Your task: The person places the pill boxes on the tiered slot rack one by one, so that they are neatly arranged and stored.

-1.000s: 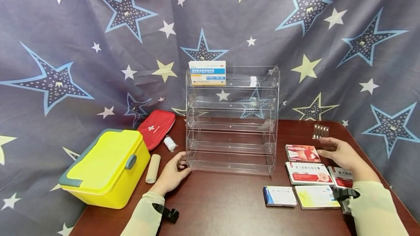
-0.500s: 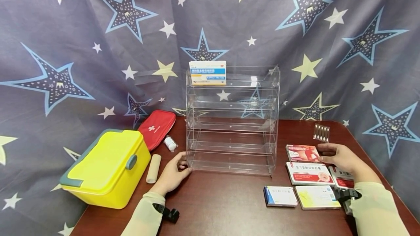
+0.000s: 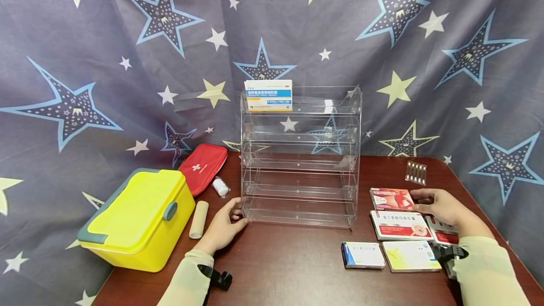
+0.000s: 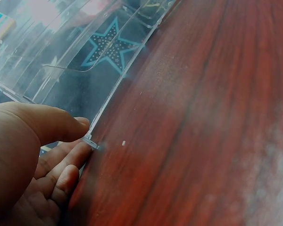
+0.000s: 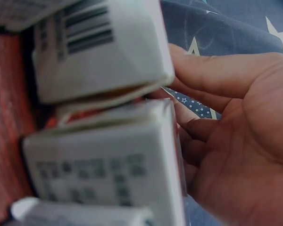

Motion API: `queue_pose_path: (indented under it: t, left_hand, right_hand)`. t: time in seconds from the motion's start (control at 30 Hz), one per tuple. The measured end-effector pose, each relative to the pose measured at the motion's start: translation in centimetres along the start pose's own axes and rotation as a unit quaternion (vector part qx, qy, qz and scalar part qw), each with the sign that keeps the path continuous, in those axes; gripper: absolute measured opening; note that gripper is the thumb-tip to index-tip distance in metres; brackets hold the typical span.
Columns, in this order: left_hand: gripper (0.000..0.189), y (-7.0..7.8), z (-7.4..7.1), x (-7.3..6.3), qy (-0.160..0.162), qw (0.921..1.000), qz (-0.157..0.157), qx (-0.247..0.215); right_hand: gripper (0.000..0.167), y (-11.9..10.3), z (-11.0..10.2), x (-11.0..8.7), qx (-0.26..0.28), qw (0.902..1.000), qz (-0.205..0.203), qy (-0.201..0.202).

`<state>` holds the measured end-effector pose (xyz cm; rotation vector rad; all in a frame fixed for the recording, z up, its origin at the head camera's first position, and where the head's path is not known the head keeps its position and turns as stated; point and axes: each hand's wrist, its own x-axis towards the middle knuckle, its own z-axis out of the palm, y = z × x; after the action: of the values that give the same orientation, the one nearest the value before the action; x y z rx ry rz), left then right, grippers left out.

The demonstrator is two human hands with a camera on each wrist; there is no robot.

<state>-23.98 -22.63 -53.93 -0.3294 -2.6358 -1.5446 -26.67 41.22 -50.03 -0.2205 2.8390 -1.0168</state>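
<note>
My left hand (image 3: pixel 226 223) grips the lower left corner of a clear acrylic display rack (image 3: pixel 299 218). In the left wrist view, the thumb (image 4: pixel 68 125) lies over the rack's front edge with the fingers behind it. My right hand (image 3: pixel 444 209) is at the right end of a red medicine box (image 3: pixel 391 199), which lies flat on the table. Thumb and forefinger stand at that end; whether they pinch it I cannot tell. In the right wrist view, a white barcoded box (image 5: pixel 104 52) hides the fingertips. A blue-and-white medicine box (image 3: pixel 269 96) stands on the rack's top tier.
Near my right hand lie a red-and-white box (image 3: pixel 400 225), a yellow-and-white box (image 3: pixel 411 255), a blue-and-white carton (image 3: pixel 362 254) and a blister pack (image 3: pixel 416 173). A yellow case (image 3: pixel 136 216), red first-aid pouch (image 3: pixel 204 166), white wrapped roll (image 3: pixel 220 186) and beige roll (image 3: pixel 198 220) are left.
My right hand has come down and toward me, from beside the blister pack to the red medicine box's right end. The left hand and the rack keep their places.
</note>
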Motion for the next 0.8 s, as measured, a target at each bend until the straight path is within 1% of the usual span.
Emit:
queue_pose_path:
  t: [0.13,0.27,0.37,0.47,0.6,0.7,0.8]
  left_hand:
    - [0.058,0.0,0.1,0.1,0.001,1.0000,-0.003,0.001]
    - [0.059,0.1,0.0,0.1,0.002,1.0000,-0.007,0.002]
    - [0.059,0.1,0.1,0.0,0.002,1.0000,-0.005,0.003]
    - [0.059,0.1,0.2,-0.1,0.001,1.0000,-0.002,0.003]
    - [0.059,0.0,0.2,-0.1,-0.002,1.0000,-0.004,0.002]
    - [0.059,0.0,0.1,0.0,-0.008,1.0000,-0.004,0.001]
    - [0.058,0.1,-0.2,0.1,-0.007,1.0000,0.000,-0.001]
  right_hand:
    - [0.063,-0.1,-0.1,0.0,0.001,0.9999,-0.005,-0.013]
    - [0.075,-0.3,-0.1,-0.1,-0.007,0.9997,-0.022,-0.008]
    - [0.080,-0.6,0.0,-0.2,-0.019,0.9993,-0.033,-0.003]
    - [0.075,-0.7,0.1,-0.4,-0.029,0.9990,-0.034,-0.004]
    - [0.070,-0.9,0.1,-0.6,-0.021,0.9993,-0.025,-0.016]
    - [0.065,-1.4,-0.4,-0.7,-0.013,0.9993,-0.021,-0.028]
    - [0.060,-2.5,-1.4,-0.3,-0.018,0.9985,-0.039,-0.035]
